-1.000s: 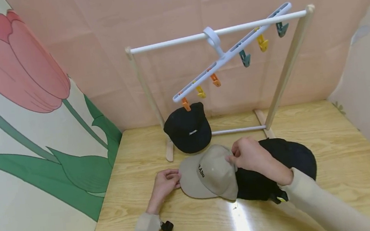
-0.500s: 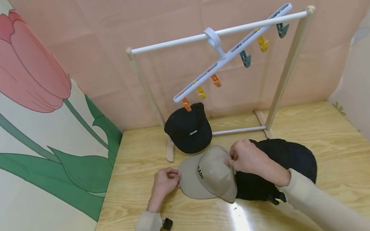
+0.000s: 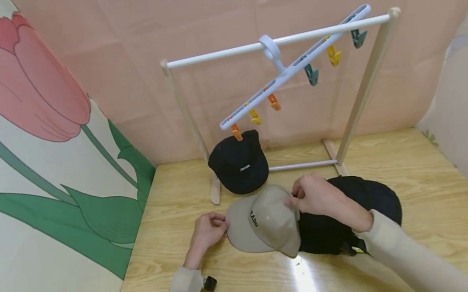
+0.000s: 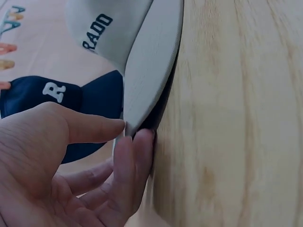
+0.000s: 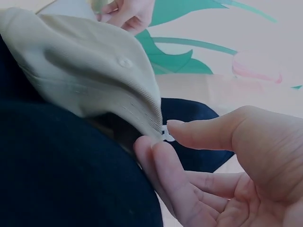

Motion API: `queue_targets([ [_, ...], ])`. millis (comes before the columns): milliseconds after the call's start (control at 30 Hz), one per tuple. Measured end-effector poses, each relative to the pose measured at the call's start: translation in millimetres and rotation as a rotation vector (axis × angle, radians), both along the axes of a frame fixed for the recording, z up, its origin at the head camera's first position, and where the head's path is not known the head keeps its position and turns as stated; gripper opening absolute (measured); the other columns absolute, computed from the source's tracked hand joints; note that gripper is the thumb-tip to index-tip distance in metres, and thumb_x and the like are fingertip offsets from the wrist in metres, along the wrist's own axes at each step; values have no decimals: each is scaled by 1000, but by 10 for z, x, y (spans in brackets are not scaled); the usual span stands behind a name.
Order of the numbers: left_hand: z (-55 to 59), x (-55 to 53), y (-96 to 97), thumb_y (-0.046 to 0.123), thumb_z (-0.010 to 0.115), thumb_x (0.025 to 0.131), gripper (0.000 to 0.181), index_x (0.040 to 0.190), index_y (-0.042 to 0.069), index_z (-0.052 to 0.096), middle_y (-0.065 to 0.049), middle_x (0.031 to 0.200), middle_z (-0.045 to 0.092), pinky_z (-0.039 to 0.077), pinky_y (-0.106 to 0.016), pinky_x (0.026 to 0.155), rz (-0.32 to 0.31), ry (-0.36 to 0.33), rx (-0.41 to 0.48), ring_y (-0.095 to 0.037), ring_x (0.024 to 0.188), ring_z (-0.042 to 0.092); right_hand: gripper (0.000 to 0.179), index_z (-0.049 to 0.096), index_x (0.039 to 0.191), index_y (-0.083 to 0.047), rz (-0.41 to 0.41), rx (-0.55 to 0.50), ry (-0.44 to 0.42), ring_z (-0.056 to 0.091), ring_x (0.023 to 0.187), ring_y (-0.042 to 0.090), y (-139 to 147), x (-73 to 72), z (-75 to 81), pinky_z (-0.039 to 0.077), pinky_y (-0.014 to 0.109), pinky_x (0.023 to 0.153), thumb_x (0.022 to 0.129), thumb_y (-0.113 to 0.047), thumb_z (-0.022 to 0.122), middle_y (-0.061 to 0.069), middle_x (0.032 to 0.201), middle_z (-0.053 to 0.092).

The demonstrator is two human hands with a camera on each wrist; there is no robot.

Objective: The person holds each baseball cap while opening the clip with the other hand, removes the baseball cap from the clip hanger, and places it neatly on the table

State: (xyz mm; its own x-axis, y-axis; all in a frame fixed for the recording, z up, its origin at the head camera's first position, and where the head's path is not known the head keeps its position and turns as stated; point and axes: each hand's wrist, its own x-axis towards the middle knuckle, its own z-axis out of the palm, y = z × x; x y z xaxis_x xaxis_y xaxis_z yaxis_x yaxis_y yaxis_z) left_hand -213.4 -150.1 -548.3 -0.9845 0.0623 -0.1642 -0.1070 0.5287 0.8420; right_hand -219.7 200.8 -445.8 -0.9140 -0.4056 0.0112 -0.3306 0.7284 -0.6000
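A beige cap (image 3: pixel 274 223) with dark lettering lies on the table, brim to the left. My left hand (image 3: pixel 208 230) pinches the brim tip; in the left wrist view the thumb lies at the brim's edge and the fingers curl below it. At the back of the crown, my right hand (image 3: pixel 320 199) pinches the cap's rear edge between thumb and fingers, as the right wrist view shows it close up. Black headwear (image 3: pixel 379 199) lies to the right, partly behind the right wrist, and the beige crown overlaps it.
A wooden rack with a white rail (image 3: pixel 215 55) stands behind. From it hangs a pale clip hanger (image 3: pixel 284 75) with several coloured clips (image 3: pixel 311 75). A dark cap (image 3: pixel 236 165) sits below its left-end orange clip (image 3: pixel 236 132). Patterned cloth walls surround the wooden table (image 3: pixel 250 288).
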Motion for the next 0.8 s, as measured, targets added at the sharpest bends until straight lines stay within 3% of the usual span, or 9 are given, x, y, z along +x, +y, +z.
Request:
queue_targets([
  [67, 23, -4, -7, 17, 80, 95, 20, 107, 1, 75, -5, 87, 78, 60, -29, 70, -1, 30, -70, -13, 71, 71, 16, 78, 84, -9, 0, 9, 2, 61, 59, 9, 19, -16, 35, 52, 29, 55, 94, -21, 82, -3, 71, 71],
  [200, 73, -29, -28, 22, 81, 94, 25, 112, 5, 76, -3, 98, 78, 60, -33, 81, -14, 89, -149, -16, 87, 73, 17, 78, 97, -1, 17, -2, 57, 67, 67, 11, 47, -53, 84, 59, 33, 64, 93, -17, 83, 5, 82, 76],
  [333, 152, -58, -56, 16, 79, 94, 35, 125, 2, 72, -10, 115, 76, 64, -38, 84, -44, 103, -75, -25, 98, 78, 21, 78, 103, 4, 37, -35, 121, 68, 67, 12, 67, -88, 115, 61, 36, 64, 91, -12, 84, 7, 82, 77],
  [467, 258, -92, -63, 14, 79, 96, 38, 131, 2, 71, -15, 126, 75, 65, -38, 83, -51, 143, -34, -31, 102, 77, 22, 77, 106, 5, 37, -65, 131, 72, 71, 16, 78, -118, 152, 62, 38, 66, 92, -11, 83, 8, 85, 77],
  [667, 466, -141, -12, 11, 80, 96, 29, 124, 7, 75, -20, 128, 74, 64, -45, 88, -48, 280, 37, -36, 105, 75, 24, 76, 111, 2, 18, -87, 112, 76, 82, 22, 75, -161, 200, 64, 41, 71, 95, -15, 80, 10, 95, 79],
  [800, 590, -177, 43, 13, 81, 96, 26, 122, 12, 76, -13, 125, 76, 61, -48, 89, -26, 381, 50, -32, 104, 75, 25, 77, 115, 0, 27, -98, 155, 77, 92, 28, 60, -200, 226, 65, 49, 81, 97, -17, 80, 14, 105, 79],
])
